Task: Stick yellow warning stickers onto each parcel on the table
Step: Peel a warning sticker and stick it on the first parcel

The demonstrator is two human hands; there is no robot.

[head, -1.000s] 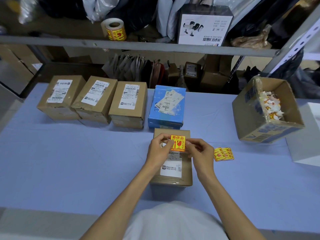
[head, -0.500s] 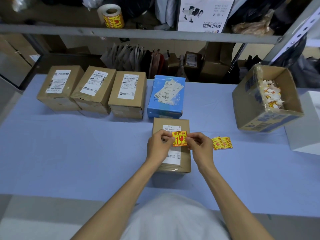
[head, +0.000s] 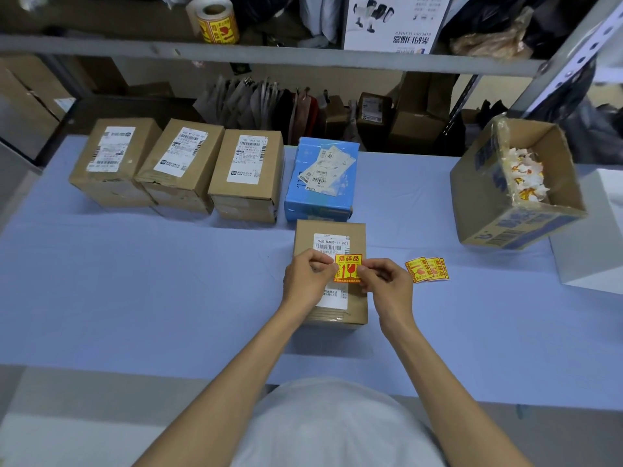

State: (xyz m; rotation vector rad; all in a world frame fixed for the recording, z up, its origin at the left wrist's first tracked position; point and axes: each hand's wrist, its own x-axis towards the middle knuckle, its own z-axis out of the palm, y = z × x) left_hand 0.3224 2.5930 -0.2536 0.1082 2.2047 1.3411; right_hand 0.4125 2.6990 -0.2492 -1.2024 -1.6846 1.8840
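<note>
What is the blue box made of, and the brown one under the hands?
The blue box looks like cardboard wrapped in shiny plastic film: light glints off wrinkles on its top. The brown box looks like plain matte cardboard, dull with no shine, and clear tape seems to cross its near end. The yellow sticker held over it looks like glossy printed paper, though that is less sure.

A big open box point(head: 488, 197) sits tilted on the right side of the blue table point(head: 135, 281). It is full of crumpled white and yellow paper scraps point(head: 526, 173). A white block point(head: 593, 237) is just beside it, at the table's edge. Up on the metal shelf point(head: 269, 57) stands a white carton point(head: 394, 21) with upside-down writing. Under the shelf, behind the table, are brown bags point(head: 256, 102) and small brown boxes point(head: 374, 111).
</note>
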